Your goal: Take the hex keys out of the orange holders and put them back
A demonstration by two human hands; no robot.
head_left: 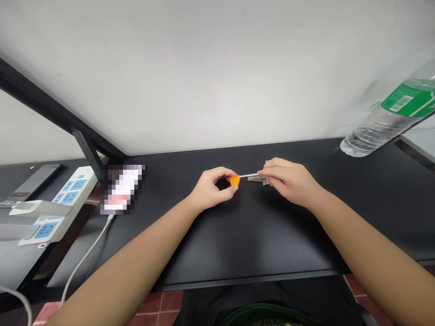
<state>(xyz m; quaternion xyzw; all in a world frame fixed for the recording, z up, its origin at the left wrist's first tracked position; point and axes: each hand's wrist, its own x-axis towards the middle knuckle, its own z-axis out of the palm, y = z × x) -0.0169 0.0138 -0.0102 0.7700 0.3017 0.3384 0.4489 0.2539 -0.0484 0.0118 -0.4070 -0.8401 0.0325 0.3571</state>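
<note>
My left hand (215,189) pinches a small orange plastic piece (234,181) between thumb and fingers. From the orange piece a thin silver metal rod (249,175) runs right to my right hand (288,179), whose fingertips are closed on its other end. Whether the rod sits in the orange piece or only touches it, I cannot tell. Just below the rod, several L-shaped metal keys (258,179), which look like hex keys, lie side by side on the black table (238,244). My right hand hides part of them.
A tall plastic water bottle (390,118) with a green label stands at the back right. To the left are a blurred-out phone (122,189) on a white cable (89,254), a white power strip (64,203) with plugs, and a black metal frame (64,115) by the wall.
</note>
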